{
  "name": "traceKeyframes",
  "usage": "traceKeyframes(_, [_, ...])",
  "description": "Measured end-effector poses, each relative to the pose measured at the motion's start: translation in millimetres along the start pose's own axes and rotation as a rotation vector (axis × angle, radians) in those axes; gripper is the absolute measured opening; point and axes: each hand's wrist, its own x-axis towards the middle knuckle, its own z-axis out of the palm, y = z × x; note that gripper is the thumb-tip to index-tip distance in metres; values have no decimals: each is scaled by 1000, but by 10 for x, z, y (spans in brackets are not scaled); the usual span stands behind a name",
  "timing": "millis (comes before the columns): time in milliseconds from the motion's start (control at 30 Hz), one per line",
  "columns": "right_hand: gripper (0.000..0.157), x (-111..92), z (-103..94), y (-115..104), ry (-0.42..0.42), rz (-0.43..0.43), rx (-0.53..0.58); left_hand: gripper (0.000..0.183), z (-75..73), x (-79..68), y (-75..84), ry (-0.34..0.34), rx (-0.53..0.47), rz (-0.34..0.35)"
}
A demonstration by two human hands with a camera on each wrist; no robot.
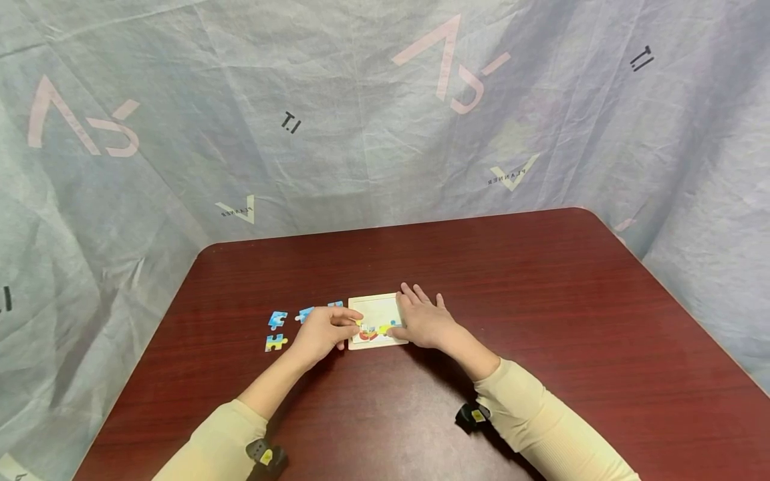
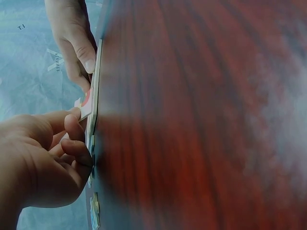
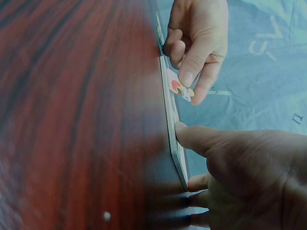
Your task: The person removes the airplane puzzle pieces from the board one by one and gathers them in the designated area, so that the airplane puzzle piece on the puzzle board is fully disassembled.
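A shallow wooden jigsaw tray (image 1: 377, 308) lies on the table between the two hands. At its left edge my left hand (image 1: 321, 332) pinches a jigsaw piece (image 3: 174, 85) between thumb and index finger. This piece shows white, red and yellow, and it tilts up over the tray's near left corner. My right hand (image 1: 427, 322) rests on the tray's right side, fingers spread and straight, thumb near the lower edge. Beside the thumb, a yellow piece (image 1: 383, 329) lies in the tray's lower part, partly covered.
Left of the tray lie loose jigsaw pieces: a blue one (image 1: 278, 319), a blue and yellow one (image 1: 275, 343), and another blue one (image 1: 305, 312) partly behind the left hand. The dark red table (image 1: 511, 280) ends at a grey cloth backdrop (image 1: 361, 133).
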Motion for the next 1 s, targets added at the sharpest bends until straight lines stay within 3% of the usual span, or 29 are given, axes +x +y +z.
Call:
traceKeyframes(233, [85, -4, -3, 0, 3, -4, 4, 19, -26, -10, 4, 16, -19, -42])
traceKeyframes(1000, [85, -10, 10, 11, 16, -18, 16, 20, -173, -118, -66, 66, -32, -87])
